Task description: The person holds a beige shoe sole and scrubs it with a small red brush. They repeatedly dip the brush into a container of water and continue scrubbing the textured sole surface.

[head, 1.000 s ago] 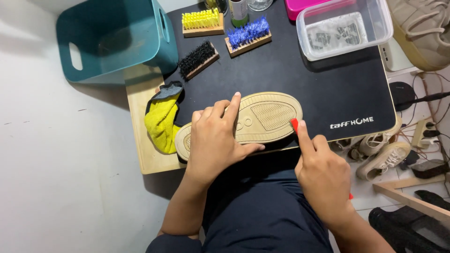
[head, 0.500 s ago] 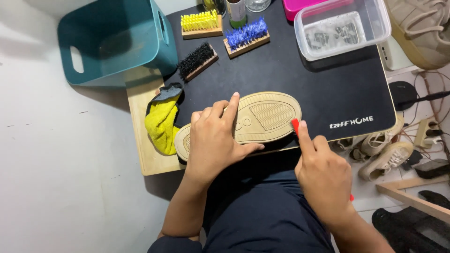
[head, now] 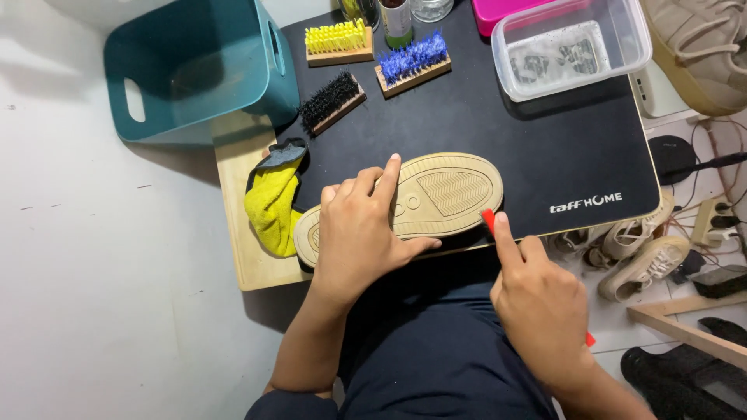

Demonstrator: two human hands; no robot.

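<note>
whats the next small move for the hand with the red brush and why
Probably draw the red brush along the shoe's near edge. The right hand has its tip right at that edge, while the left hand presses the shoe sole-up on the black mat.

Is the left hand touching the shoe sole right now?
Touching. The head view shows the left hand lying flat on the tan shoe sole, palm and fingers pressed on it with no gap.

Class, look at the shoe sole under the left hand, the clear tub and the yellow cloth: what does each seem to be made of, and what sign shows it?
Shoe sole: probably rubber, matte tan, with moulded tread lines. Clear tub: likely plastic, glossy and see-through, showing its contents. Yellow cloth: soft fabric, perhaps microfibre, crumpled in folds with a dull nap.
</note>
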